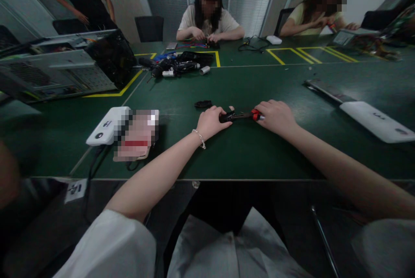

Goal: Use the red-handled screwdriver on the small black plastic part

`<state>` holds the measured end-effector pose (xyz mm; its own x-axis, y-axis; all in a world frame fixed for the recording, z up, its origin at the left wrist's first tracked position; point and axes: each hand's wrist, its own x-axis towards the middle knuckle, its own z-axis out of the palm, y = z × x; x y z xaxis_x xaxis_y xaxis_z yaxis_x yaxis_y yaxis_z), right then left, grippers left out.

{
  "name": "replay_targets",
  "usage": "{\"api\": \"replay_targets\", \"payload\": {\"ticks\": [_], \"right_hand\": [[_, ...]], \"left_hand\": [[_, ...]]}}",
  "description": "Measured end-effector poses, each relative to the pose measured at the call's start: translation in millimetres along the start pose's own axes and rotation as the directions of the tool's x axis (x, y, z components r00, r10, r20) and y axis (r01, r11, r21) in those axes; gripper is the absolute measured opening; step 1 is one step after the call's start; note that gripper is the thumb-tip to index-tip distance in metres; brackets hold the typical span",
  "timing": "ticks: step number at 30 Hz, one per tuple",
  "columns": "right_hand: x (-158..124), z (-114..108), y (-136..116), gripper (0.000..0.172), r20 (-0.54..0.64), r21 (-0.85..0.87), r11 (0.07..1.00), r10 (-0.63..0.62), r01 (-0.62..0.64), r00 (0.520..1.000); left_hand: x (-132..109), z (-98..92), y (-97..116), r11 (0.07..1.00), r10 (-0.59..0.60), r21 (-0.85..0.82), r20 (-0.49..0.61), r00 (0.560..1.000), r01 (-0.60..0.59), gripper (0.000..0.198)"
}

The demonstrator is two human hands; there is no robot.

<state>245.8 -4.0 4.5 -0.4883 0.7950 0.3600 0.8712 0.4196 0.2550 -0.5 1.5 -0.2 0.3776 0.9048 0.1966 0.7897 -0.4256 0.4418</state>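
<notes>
My left hand, with a pale bracelet at the wrist, is closed on a small black plastic part against the green tabletop. My right hand is wrapped around red-handled pliers. Their dark metal end points left and meets the black part; exactly how the jaws touch it is too small to tell. Most of the handles are hidden in my palm. Another black piece lies just beyond my left hand.
On the left are an opened computer case, a white power bank and a blurred phone. Cables and black parts lie ahead. A second white device is on the right. Two people sit across the table; another stands behind.
</notes>
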Motion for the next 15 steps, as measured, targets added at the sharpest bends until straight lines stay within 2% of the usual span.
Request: {"api": "replay_targets", "payload": {"ticks": [10, 15], "right_hand": [[-0.2, -3.5, 2.5, 0.027, -0.03, -0.017, 1.0, -0.023, 0.023, 0.999], [-0.7, -6.5, 5.3, 0.027, -0.037, 0.0, 1.0, 0.009, -0.009, 0.999]], "left_hand": [[0.6, 1.7, -2.8, 1.0, -0.002, -0.001, -0.013, 1.0, 0.002, 0.038], [-0.7, -1.1, -2.2, 1.0, -0.01, -0.003, 0.005, 1.0, 0.01, 0.039]]}}
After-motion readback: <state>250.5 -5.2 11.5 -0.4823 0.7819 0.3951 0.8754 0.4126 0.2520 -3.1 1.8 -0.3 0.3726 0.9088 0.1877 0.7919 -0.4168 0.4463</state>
